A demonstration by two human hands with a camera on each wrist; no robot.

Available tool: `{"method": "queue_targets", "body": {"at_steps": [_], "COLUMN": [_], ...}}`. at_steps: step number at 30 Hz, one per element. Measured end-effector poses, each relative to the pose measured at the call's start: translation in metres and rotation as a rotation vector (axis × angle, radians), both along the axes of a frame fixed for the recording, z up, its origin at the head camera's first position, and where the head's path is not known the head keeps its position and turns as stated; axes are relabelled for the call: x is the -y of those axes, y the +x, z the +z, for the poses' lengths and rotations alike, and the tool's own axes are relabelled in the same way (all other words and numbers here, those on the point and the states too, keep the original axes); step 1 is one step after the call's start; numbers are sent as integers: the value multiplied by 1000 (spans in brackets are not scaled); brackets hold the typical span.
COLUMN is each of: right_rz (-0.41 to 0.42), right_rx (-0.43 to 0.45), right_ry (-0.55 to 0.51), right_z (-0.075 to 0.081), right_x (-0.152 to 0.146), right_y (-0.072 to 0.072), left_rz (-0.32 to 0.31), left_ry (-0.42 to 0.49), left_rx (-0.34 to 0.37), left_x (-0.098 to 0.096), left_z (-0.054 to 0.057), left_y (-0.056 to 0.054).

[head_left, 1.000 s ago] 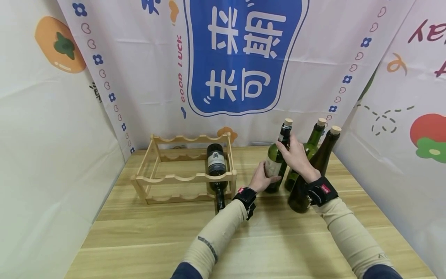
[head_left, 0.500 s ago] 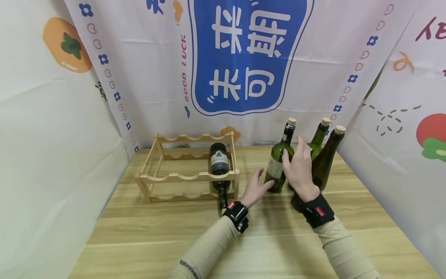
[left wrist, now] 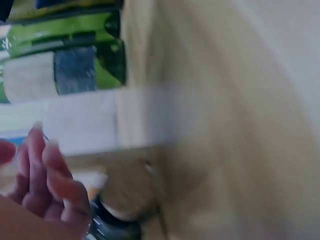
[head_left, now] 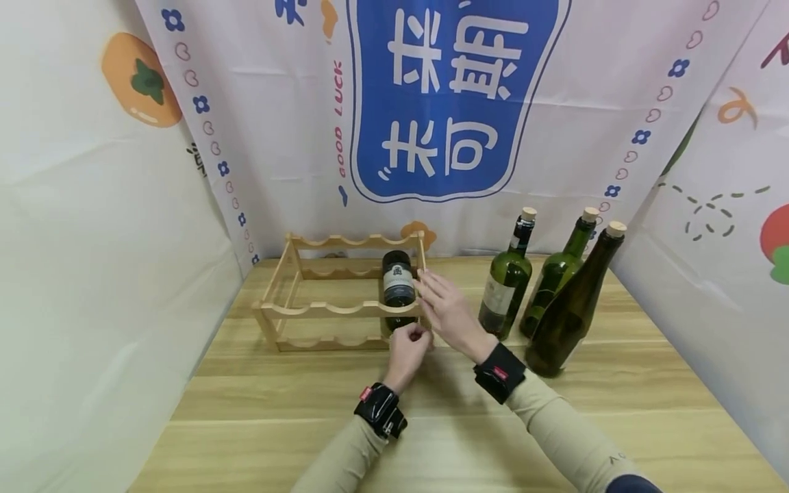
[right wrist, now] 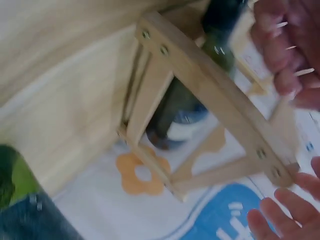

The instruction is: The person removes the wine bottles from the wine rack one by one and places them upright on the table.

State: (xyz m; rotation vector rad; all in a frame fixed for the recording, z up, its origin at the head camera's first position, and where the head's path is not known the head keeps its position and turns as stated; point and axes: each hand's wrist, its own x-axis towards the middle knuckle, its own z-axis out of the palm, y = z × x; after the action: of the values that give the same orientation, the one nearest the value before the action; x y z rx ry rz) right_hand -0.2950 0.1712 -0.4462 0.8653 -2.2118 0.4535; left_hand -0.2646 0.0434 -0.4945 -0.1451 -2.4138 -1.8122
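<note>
A dark wine bottle (head_left: 398, 282) with a pale label lies in the rightmost slot of a small wooden wine rack (head_left: 333, 311), its neck toward me. My left hand (head_left: 407, 352) is low at the rack's front right, covering the neck in the head view. Its fingers are loosely bent with nothing between them in the left wrist view, where a cork (left wrist: 125, 192) shows just beyond them. Fingers extended, my right hand (head_left: 453, 318) reaches the rack's right front corner. In the right wrist view its fingertips (right wrist: 280, 210) are right at the rack's end frame (right wrist: 215, 90).
Three corked green and brown bottles stand on the wooden table (head_left: 259, 411) to the right: a labelled green bottle (head_left: 505, 287), another green bottle (head_left: 557, 274) and a taller brown bottle (head_left: 576, 308). A printed cloth (head_left: 296, 137) hangs behind the table.
Both hands have let go of the labelled green bottle, which stays standing, and have moved left to the rack. The view has turned slightly right.
</note>
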Motion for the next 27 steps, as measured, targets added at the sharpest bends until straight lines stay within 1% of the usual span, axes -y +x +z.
{"method": "queue_targets", "body": {"at_steps": [1, 4, 5, 8, 10, 12, 14, 17, 19, 24, 26, 27], "right_rz": [6, 6, 5, 7, 13, 14, 19, 17, 17, 14, 11, 10], "right_rx": [20, 77, 93, 124, 124, 111, 104, 103, 109, 111, 112, 111], "right_ry": [27, 75, 80, 65, 54, 53, 55, 44, 41, 44, 43, 40], "right_z": [-4, -13, -15, -18, -18, -17, -17, -17, -17, -18, -18, -18], "right_x": [3, 8, 8, 9, 10, 10, 11, 12, 13, 14, 14, 14], "right_y": [-2, -4, -4, -4, -4, -5, -5, -5, -5, -5, -5, -6], "left_rz": [41, 170, 200, 253, 271, 292, 315, 324, 329, 316, 305, 301], "left_ry": [6, 28, 34, 45, 39, 11, -38, -111, -135, -134, -147, -156], "left_rx": [12, 6, -8, -59, -77, -89, -90, -75, -50, 41, 56, 53], "left_x": [3, 11, 13, 18, 20, 23, 25, 27, 29, 33, 34, 35], "left_z": [-3, -9, -9, -11, -13, -16, -20, -25, -26, -22, -19, -18], "left_y": [0, -1, -2, -3, -3, -4, -3, -4, -6, -8, -8, -8]}}
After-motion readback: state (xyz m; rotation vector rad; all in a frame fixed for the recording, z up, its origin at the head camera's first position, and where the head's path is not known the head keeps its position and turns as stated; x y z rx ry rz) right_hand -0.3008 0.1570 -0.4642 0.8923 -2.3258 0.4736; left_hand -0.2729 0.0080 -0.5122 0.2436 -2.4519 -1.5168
